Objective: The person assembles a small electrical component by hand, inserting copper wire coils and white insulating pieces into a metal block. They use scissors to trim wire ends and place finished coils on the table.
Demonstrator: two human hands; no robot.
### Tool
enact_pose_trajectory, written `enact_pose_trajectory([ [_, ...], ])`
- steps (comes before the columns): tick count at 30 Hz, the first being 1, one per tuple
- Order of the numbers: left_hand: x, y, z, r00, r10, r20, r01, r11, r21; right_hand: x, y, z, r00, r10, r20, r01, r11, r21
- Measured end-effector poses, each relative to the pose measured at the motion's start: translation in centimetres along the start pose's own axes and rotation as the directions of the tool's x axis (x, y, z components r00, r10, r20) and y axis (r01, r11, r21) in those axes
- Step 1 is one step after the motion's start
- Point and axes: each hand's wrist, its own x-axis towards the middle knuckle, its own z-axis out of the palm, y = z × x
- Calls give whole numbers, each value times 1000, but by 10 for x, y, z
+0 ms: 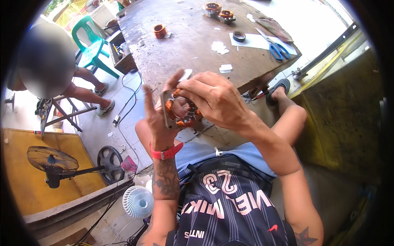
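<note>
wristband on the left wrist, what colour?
Red. The wristband shows clearly in the head view, just below the left hand.

1. Bright daylight throughout; glare washing out the pale concrete floor (316, 20) at upper right.
2. Strong fisheye bending, black vignette around the rim.
3. Sharp centre; softer, dimmer lower-right corner.

No packages, signs or screens in view. Nearest to label: small white paper slips (226, 68) lying flat on wooden workbench (180, 45) just beyond both hands; more white slips (219, 46) farther out; white sheet (256, 42) beyond right hand (215, 100), under blue-handled scissors (276, 48).
</note>
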Motion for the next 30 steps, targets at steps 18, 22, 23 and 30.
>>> enact_pose_trajectory([
  [18, 1, 11, -24, 696, 543, -471, -204, 778, 595, 32, 194, -56, 812, 572, -119, -477, 532, -699],
  [22, 9, 24, -27, 721, 524, -453, -170, 768, 617, 36, 241, -61, 708, 705, 34, -497, 532, -685],
  [23, 11, 27, -27, 724, 524, -448, -160, 760, 630, 36, 238, -63, 770, 637, 46, -449, 591, -670],
  [30, 35, 42, -30, 719, 528, -452, -119, 734, 669, 21, 123, -19, 851, 520, 69, -519, 817, 250],
])
